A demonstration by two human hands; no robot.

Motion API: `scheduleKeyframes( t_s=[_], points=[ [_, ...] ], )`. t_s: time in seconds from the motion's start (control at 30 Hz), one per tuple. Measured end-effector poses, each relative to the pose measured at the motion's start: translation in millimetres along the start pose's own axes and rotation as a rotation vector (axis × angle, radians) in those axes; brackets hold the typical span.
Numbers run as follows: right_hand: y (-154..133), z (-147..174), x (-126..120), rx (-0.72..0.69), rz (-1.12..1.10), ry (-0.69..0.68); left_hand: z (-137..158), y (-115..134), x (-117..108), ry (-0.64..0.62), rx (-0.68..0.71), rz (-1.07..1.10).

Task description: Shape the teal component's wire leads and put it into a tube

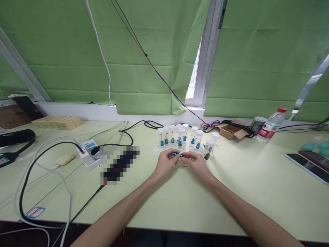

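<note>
Both my hands meet over the middle of the table point(190, 202), fingertips almost touching. My left hand point(166, 162) is closed in a pinch around a small blue piece point(175, 154). Opposite it, my right hand point(194, 163) pinches at something tiny by the piece's right end, too small to make out. Just behind the hands stand several clear vials point(173, 134) with white caps, each holding a small blue, green or dark piece with a thin stem. A loose white cap point(155, 150) lies to the left of the vials.
A white power strip point(87, 151) with cables and a pixelated dark object point(119, 166) lie left. Behind right are an open cardboard box point(231, 130), a can point(258, 124) and a water bottle point(271, 127). A phone point(307, 168) lies far right, near teal pieces point(323, 146).
</note>
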State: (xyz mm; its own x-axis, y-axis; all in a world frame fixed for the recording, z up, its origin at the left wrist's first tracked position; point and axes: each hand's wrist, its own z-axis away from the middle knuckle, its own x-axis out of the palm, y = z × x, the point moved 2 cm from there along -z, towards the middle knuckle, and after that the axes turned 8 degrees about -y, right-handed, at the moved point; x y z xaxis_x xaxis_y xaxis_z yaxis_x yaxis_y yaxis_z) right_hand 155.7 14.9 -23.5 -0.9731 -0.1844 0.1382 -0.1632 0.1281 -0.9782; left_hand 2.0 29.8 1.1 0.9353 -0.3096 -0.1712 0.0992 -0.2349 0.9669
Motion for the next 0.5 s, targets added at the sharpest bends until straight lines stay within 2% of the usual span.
scheduleKeyframes(
  t_s=[0.27, 0.5],
  points=[
    [2.3, -1.0, 2.1, 0.060, -0.124, -0.024, 1.5, 1.5, 1.7, -0.020, 0.016, -0.025],
    [4.5, -2.5, 2.2, 0.084, -0.100, -0.030, 1.6, 2.8, 2.8, -0.057, -0.009, -0.012]
  ],
)
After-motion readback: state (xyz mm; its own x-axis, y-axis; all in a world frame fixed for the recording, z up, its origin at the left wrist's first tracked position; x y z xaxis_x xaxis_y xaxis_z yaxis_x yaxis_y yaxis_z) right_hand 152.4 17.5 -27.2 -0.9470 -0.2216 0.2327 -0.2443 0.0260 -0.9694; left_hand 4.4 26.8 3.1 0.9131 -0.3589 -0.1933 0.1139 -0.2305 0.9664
